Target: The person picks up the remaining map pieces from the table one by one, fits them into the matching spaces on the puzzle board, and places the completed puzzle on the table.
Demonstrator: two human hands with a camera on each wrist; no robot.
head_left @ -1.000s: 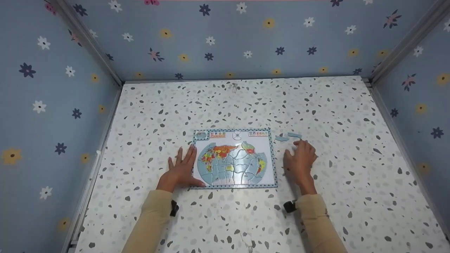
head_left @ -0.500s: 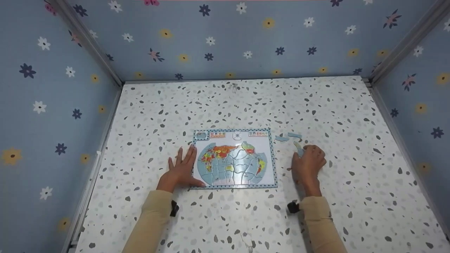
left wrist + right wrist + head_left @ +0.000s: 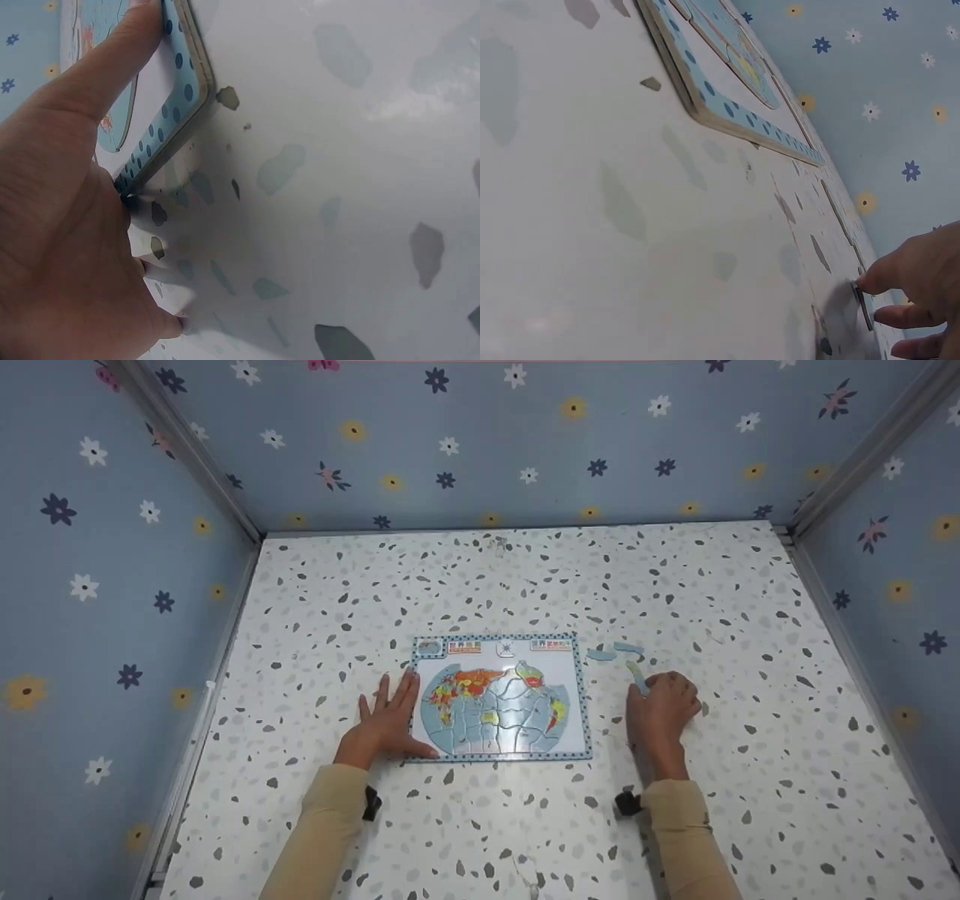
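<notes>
A world map jigsaw puzzle (image 3: 495, 712) lies in a board with a blue dotted border (image 3: 499, 758). My left hand (image 3: 386, 727) is spread over the board's left edge, thumb on the lower left corner and fingers along the side. In the left wrist view that thumb reaches across the dotted corner (image 3: 187, 90). To the right of the board, my right hand (image 3: 664, 709) pinches the lower end of a slim blue and yellowish puzzle piece (image 3: 635, 673) at the table. The right wrist view has the thumb (image 3: 881, 276) at the piece's edge (image 3: 863, 304), fingers curled behind.
Two loose blue puzzle pieces, a left one (image 3: 601, 655) and a right one (image 3: 628, 648), lie beyond my right hand, near the board's upper right corner. The speckled table (image 3: 480, 585) meets flower-patterned panels (image 3: 480, 450) at the back and both sides.
My right hand has moved right and toward me, away from the two loose pieces. The puzzle piece at its thumb has come into sight. My left hand has stayed still.
</notes>
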